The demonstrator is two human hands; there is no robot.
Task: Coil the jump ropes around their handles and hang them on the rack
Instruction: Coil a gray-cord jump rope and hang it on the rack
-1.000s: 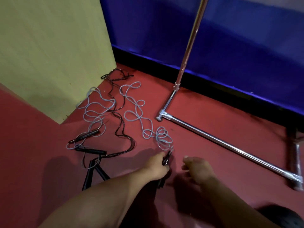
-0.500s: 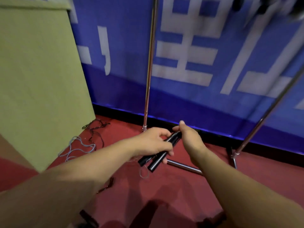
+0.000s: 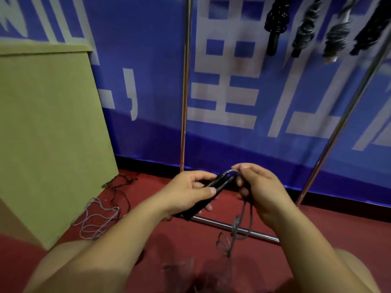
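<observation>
While left hand (image 3: pixel 186 192) grips handles (image 3: pixel 213 187) — right hand (image 3: pixel 257 185) now pinches rope (image 3: pixel 243 216).

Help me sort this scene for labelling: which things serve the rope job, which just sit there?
Job: black handles gripped by left hand; grey rope pinched by right hand; rack; coiled ropes; floor ropes.
Idle: green box; blue banner.

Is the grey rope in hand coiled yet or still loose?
Loose. The grey rope dangles from the right hand toward the floor; the handles in the left hand are bare.
</observation>
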